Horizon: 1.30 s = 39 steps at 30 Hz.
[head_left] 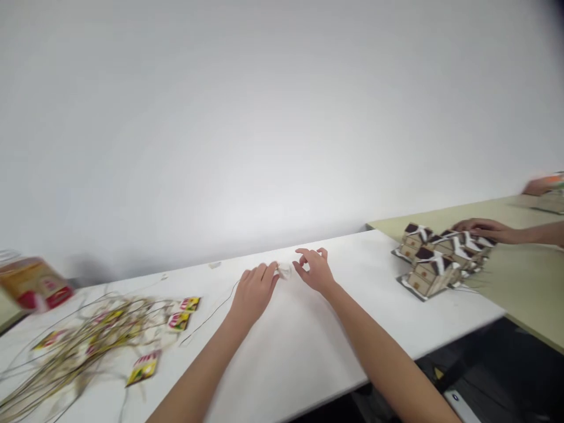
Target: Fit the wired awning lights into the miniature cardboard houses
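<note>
Over the middle of the white table, my left hand (pixel 257 294) is closed, thumb and fingers pinching a small, pale, partly see-through piece (pixel 284 271) that is too blurred to name. A thin dark cord (pixel 215 315) trails from beside this hand toward the left across the table. Just to the right of the pale piece is my right hand (pixel 314 270), its fingers apart and curved, with nothing visible between them. Farther left lies a tangle of cords (pixel 118 323) with small yellow and red printed cards (pixel 144 368) attached or lying among them.
Several small model houses (pixel 434 271) with dark, white-streaked roofs cluster on the right of the white table (pixel 299 352). Another person's hand (pixel 484 228) rests on them. A pale green table (pixel 522 264) adjoins there. A blurred plastic package (pixel 35 282) stands far left.
</note>
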Motion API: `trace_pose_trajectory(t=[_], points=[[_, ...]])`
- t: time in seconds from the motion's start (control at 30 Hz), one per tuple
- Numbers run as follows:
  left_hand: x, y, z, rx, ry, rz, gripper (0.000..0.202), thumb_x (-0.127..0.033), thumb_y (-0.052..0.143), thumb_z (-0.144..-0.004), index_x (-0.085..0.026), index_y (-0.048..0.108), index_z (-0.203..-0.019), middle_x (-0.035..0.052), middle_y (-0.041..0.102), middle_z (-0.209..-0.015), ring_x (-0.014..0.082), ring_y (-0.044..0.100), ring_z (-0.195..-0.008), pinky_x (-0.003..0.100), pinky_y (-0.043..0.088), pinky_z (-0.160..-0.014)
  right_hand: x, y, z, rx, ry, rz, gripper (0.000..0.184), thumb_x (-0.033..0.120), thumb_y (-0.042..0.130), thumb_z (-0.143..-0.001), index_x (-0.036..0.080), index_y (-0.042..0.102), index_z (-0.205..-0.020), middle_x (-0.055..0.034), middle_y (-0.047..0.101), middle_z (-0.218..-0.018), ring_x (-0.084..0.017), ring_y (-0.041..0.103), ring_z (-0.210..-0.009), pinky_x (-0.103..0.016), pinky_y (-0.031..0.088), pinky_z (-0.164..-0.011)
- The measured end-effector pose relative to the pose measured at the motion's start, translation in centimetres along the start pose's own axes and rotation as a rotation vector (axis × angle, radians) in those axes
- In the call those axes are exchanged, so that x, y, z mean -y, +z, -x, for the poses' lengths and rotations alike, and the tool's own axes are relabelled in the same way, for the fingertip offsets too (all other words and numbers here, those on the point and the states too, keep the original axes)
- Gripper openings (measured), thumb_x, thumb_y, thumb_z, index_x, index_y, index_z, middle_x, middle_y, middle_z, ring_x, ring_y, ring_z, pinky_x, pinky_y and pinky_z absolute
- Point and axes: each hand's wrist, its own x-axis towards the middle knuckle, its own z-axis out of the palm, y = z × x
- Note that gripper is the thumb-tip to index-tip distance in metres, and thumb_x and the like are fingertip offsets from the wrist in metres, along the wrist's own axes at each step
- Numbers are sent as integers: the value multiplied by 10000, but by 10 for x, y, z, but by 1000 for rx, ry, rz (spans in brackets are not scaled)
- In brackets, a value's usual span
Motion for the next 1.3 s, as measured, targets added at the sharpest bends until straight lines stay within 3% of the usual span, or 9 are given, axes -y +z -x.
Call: trace_pose_trajectory(t=[0.13,0.37,0.6,0.73,0.9,1.13,1.3], points=[[-5,22,19,-23,74,37,221,-223,404,-957,-171,528,-1132,26,599,-761,163,573,-635,303,382,-629,-38,-18,-9,-103,108,128,248,309,456,-904,179,545,-1096,-9,649,-780,-164,579,-803,-356,238,-910],[-4,20,35,1,-48,182,263,-289,389,-963,-179,497,-1176,41,606,-792,174,573,-652,306,410,-636,-76,-67,-16,-441,486,481,370,353,445,-868,164,551,-1168,-142,592,-1136,-307,457,-1110,-500,171,-947],[-18,21,37,36,-26,258,251,-279,395,-953,-191,494,-1167,37,605,-803,174,556,-621,311,427,-619,-100,-125,7,-742,911,684,594,397,504,-772,199,400,-1323,-218,305,-1415,-451,185,-1301,-713,111,-925],[-17,21,39,33,-39,264,251,-288,387,-956,-197,496,-1163,37,607,-801,174,554,-618,313,431,-616,-121,-138,26,-790,1060,693,651,430,556,-734,196,406,-1323,-265,314,-1388,-498,227,-1247,-757,127,-893],[-18,21,38,44,-40,294,256,-291,386,-955,-200,502,-1165,47,620,-823,168,552,-612,311,434,-614,-132,-137,33,-784,1049,689,558,273,517,-716,212,477,-1269,-228,429,-1309,-447,403,-1131,-653,323,-837],[-21,15,36,30,-55,333,262,-293,386,-952,-216,513,-1168,45,620,-799,175,554,-611,306,433,-597,-116,-132,24,-718,989,655,571,206,461,-684,211,502,-1254,-209,452,-1247,-424,419,-1110,-626,329,-831],[-20,15,36,24,-70,322,264,-303,389,-950,-234,503,-1177,50,623,-800,170,521,-579,309,432,-577,-101,-118,11,-604,860,634,618,186,492,-643,187,489,-1261,-205,484,-1230,-380,483,-1035,-551,375,-816]])
